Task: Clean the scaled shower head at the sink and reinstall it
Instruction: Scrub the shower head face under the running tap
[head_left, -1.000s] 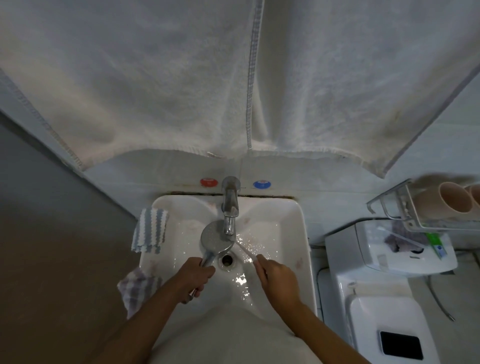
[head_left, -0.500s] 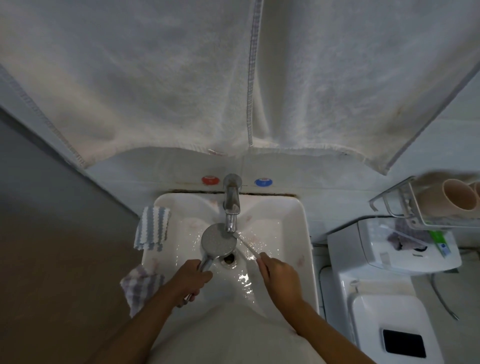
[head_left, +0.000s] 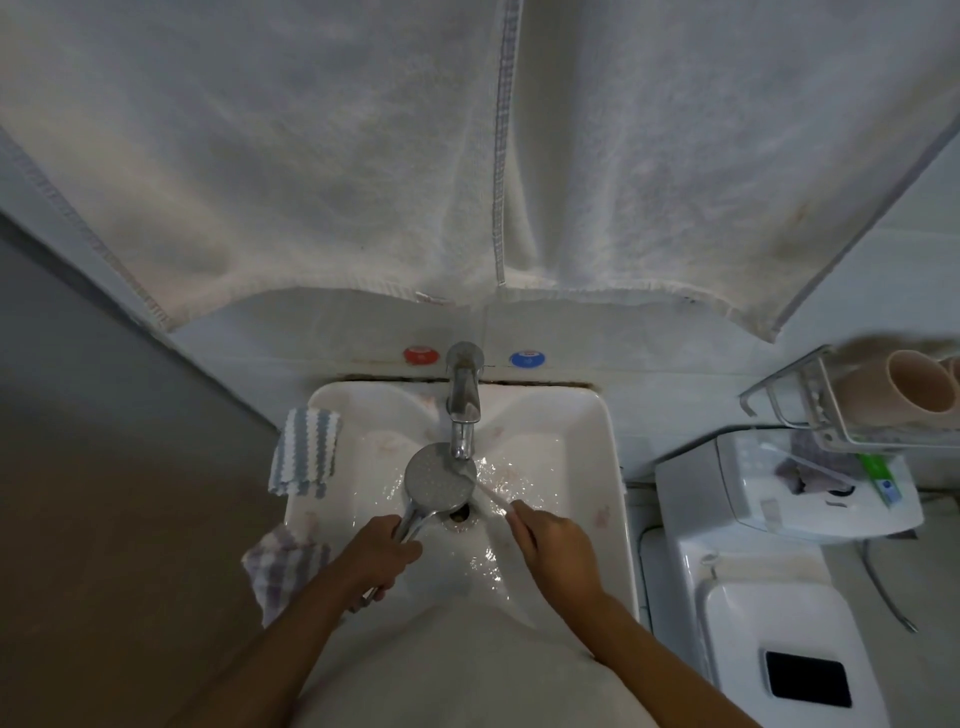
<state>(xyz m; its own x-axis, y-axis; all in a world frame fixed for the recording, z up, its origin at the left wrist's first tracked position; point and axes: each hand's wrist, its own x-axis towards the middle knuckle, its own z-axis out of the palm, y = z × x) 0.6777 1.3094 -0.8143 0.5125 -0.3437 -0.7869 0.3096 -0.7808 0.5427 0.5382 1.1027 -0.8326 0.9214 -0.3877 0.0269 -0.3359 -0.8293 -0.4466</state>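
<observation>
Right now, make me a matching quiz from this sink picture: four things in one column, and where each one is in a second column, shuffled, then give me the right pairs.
Things
1. shower head
2. striped cloth
3. checked cloth
4. red cap

Places
A. draped over the sink's near left corner
B. on the wall, left of the tap
C. held by the left hand under the spout
D. hanging over the sink's left rim, farther back

Pairs: 1-C, 2-D, 3-A, 4-B

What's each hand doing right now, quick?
Left hand: closed around the shower head handle, over the sink.
Right hand: closed on a thin brush, its tip by the shower head.
</observation>
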